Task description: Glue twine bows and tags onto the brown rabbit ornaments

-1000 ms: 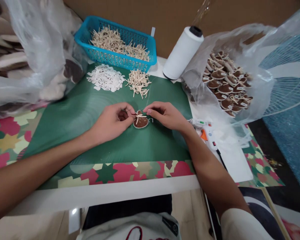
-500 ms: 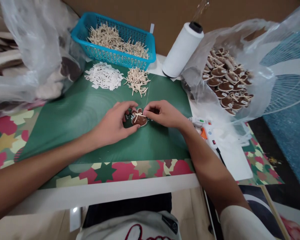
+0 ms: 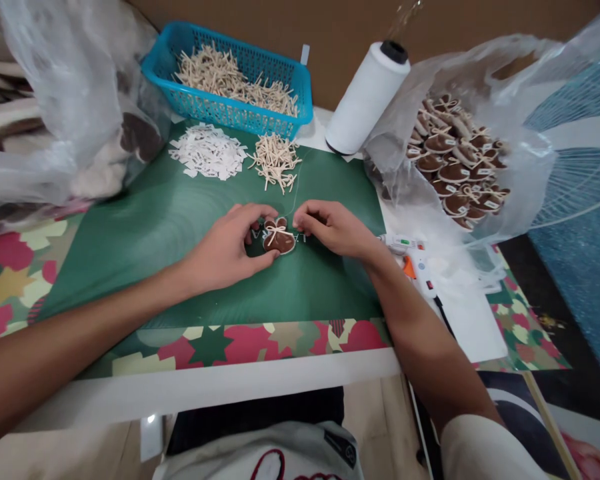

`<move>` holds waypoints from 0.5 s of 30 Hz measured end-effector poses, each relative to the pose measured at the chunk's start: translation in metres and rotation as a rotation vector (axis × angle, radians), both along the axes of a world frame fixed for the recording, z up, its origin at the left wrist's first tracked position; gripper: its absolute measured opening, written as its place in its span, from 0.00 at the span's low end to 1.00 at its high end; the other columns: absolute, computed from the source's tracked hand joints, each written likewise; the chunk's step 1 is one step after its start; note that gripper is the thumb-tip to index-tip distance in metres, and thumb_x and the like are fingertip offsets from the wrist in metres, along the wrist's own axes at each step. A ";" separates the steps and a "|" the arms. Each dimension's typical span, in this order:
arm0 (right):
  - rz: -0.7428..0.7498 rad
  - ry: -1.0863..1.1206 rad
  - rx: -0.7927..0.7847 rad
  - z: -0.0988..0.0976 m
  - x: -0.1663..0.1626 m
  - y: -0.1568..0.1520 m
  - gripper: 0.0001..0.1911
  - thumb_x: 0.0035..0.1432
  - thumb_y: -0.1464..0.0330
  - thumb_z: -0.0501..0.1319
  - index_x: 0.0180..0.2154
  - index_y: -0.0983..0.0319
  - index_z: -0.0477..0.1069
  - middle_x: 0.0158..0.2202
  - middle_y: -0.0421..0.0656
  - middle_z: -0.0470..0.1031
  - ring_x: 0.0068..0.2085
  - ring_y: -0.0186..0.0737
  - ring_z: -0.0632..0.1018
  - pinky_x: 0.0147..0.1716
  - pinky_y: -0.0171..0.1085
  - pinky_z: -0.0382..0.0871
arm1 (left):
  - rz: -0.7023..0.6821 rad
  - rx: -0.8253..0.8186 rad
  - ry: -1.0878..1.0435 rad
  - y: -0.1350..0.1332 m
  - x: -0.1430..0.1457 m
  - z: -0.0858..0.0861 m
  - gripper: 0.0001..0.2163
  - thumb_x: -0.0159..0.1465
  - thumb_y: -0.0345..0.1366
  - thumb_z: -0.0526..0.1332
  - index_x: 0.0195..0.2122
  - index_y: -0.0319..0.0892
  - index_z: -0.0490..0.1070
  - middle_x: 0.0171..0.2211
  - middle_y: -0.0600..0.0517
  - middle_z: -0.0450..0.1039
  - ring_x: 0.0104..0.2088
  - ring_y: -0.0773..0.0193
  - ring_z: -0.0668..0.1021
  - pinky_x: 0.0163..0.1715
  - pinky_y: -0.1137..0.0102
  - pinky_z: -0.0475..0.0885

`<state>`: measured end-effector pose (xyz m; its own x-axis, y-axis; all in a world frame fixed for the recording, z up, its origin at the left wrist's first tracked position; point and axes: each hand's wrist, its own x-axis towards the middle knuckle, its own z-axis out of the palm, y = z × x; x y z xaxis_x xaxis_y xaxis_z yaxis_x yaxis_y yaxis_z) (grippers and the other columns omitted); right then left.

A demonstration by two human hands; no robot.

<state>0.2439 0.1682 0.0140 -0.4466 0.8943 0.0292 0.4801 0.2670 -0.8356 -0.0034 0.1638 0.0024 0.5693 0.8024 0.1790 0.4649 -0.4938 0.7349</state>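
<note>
A small brown piece with two ear-like lobes, a pale edge and a cream bow (image 3: 279,237) lies on the green mat (image 3: 195,300). My left hand (image 3: 230,245) curves around its left side, thumb at the lower edge and index finger near the upper lobes, steadying it. Just right of the piece, my right hand (image 3: 330,228) is apart from it, thumb and fingertips pinched together. Whatever they hold, if anything, is too small to make out. Beyond the hands are a heap of cream bows (image 3: 275,160) and a heap of white tags (image 3: 209,152).
A blue basket (image 3: 230,110) of cream bows stands at the back, beside a white thread cone (image 3: 367,97). On the right are a plastic bag holding finished-looking brown pieces (image 3: 455,167) and a glue gun (image 3: 419,267). Another plastic bag (image 3: 65,100) bulges at left.
My right hand has drawn a little to the right, away from the bow, with its fingertips still pinched. My left hand and the brown piece have stayed in place.
</note>
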 end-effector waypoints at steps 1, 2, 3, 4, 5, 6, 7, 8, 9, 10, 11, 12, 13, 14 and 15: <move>0.005 0.032 -0.020 -0.001 0.001 0.000 0.14 0.70 0.59 0.58 0.35 0.61 0.72 0.30 0.39 0.73 0.33 0.37 0.70 0.36 0.38 0.62 | -0.005 0.004 -0.002 0.000 0.000 0.000 0.19 0.62 0.41 0.67 0.53 0.44 0.72 0.45 0.50 0.76 0.42 0.58 0.76 0.40 0.65 0.72; 0.009 0.056 -0.034 -0.001 0.002 0.000 0.13 0.69 0.59 0.59 0.37 0.61 0.73 0.32 0.40 0.74 0.34 0.37 0.71 0.37 0.38 0.63 | -0.008 0.008 -0.004 0.000 0.000 0.000 0.19 0.62 0.41 0.67 0.53 0.45 0.72 0.45 0.50 0.76 0.42 0.58 0.76 0.41 0.65 0.72; 0.016 0.071 -0.042 -0.002 0.003 0.000 0.13 0.69 0.59 0.60 0.38 0.62 0.74 0.32 0.40 0.74 0.34 0.37 0.71 0.37 0.38 0.63 | -0.009 0.013 -0.004 0.001 0.000 -0.001 0.19 0.62 0.42 0.67 0.53 0.45 0.72 0.44 0.50 0.76 0.41 0.59 0.76 0.41 0.65 0.72; 0.024 0.079 -0.044 -0.002 0.003 0.000 0.13 0.68 0.59 0.61 0.39 0.62 0.74 0.33 0.40 0.74 0.34 0.37 0.70 0.37 0.38 0.63 | -0.010 0.015 -0.003 0.001 0.000 -0.001 0.18 0.62 0.42 0.67 0.53 0.45 0.72 0.44 0.50 0.76 0.41 0.59 0.76 0.41 0.65 0.72; 0.032 0.084 -0.043 -0.002 0.003 0.000 0.13 0.69 0.58 0.61 0.39 0.62 0.74 0.33 0.40 0.74 0.34 0.37 0.70 0.37 0.38 0.63 | -0.012 0.017 -0.001 0.001 0.000 -0.001 0.18 0.62 0.42 0.67 0.53 0.45 0.72 0.45 0.50 0.76 0.41 0.59 0.76 0.41 0.65 0.72; 0.038 0.085 -0.042 -0.002 0.003 0.000 0.13 0.69 0.58 0.60 0.39 0.62 0.73 0.33 0.40 0.73 0.34 0.37 0.70 0.37 0.38 0.63 | -0.014 0.018 0.001 0.001 0.000 -0.001 0.18 0.62 0.42 0.67 0.53 0.45 0.72 0.45 0.50 0.77 0.41 0.59 0.75 0.41 0.64 0.72; 0.039 0.080 -0.040 -0.001 0.003 0.000 0.14 0.70 0.57 0.59 0.39 0.61 0.72 0.33 0.40 0.72 0.34 0.37 0.70 0.37 0.38 0.63 | -0.018 0.018 0.004 0.001 0.000 -0.001 0.18 0.62 0.42 0.67 0.53 0.45 0.72 0.46 0.50 0.77 0.41 0.58 0.75 0.41 0.64 0.72; 0.036 0.065 -0.034 -0.001 0.002 -0.001 0.14 0.71 0.57 0.58 0.39 0.61 0.71 0.33 0.39 0.71 0.34 0.37 0.69 0.37 0.38 0.63 | -0.021 0.019 0.006 0.001 0.000 -0.001 0.19 0.63 0.42 0.66 0.53 0.45 0.72 0.46 0.50 0.77 0.42 0.58 0.76 0.42 0.64 0.72; 0.028 0.042 -0.019 0.000 0.001 -0.002 0.14 0.72 0.57 0.56 0.38 0.60 0.69 0.32 0.39 0.70 0.34 0.37 0.69 0.37 0.38 0.63 | -0.023 0.019 0.007 0.001 -0.001 -0.001 0.19 0.63 0.42 0.66 0.54 0.45 0.71 0.46 0.50 0.77 0.42 0.58 0.76 0.42 0.64 0.72; 0.012 0.012 0.004 0.001 0.000 -0.003 0.15 0.74 0.58 0.54 0.36 0.59 0.67 0.31 0.38 0.68 0.33 0.37 0.68 0.37 0.38 0.62 | -0.025 0.018 0.009 0.001 -0.001 -0.001 0.19 0.63 0.42 0.66 0.54 0.45 0.71 0.47 0.50 0.77 0.43 0.58 0.76 0.42 0.64 0.72; -0.003 -0.019 0.031 0.002 -0.001 -0.004 0.16 0.75 0.59 0.52 0.33 0.58 0.64 0.29 0.37 0.66 0.33 0.37 0.67 0.37 0.38 0.61 | -0.025 0.019 0.013 0.001 -0.001 -0.001 0.18 0.63 0.42 0.66 0.54 0.45 0.71 0.47 0.49 0.77 0.43 0.58 0.76 0.43 0.64 0.72; -0.014 -0.046 0.061 0.002 -0.003 -0.004 0.18 0.75 0.60 0.51 0.31 0.58 0.61 0.28 0.37 0.64 0.32 0.37 0.66 0.36 0.38 0.60 | -0.024 0.017 0.018 0.001 0.000 0.000 0.18 0.63 0.42 0.65 0.54 0.45 0.71 0.47 0.49 0.77 0.44 0.57 0.76 0.43 0.64 0.72; -0.019 -0.065 0.090 0.002 -0.005 -0.005 0.19 0.75 0.60 0.50 0.29 0.57 0.58 0.27 0.36 0.62 0.31 0.36 0.64 0.35 0.38 0.58 | -0.023 0.015 0.024 0.001 0.000 0.000 0.18 0.63 0.42 0.65 0.54 0.45 0.71 0.47 0.49 0.77 0.44 0.57 0.75 0.43 0.63 0.72; -0.019 -0.075 0.109 0.002 -0.006 -0.005 0.20 0.75 0.60 0.50 0.28 0.57 0.56 0.26 0.36 0.60 0.30 0.36 0.63 0.34 0.38 0.57 | -0.021 0.011 0.028 0.000 0.000 0.001 0.18 0.63 0.42 0.65 0.53 0.45 0.71 0.47 0.49 0.77 0.43 0.57 0.75 0.43 0.63 0.72; -0.015 -0.074 0.113 0.001 -0.007 -0.005 0.20 0.74 0.60 0.50 0.27 0.57 0.56 0.25 0.36 0.59 0.30 0.36 0.62 0.33 0.38 0.56 | -0.021 0.005 0.032 0.000 0.000 0.002 0.18 0.63 0.43 0.65 0.53 0.45 0.71 0.47 0.49 0.77 0.43 0.57 0.75 0.43 0.63 0.72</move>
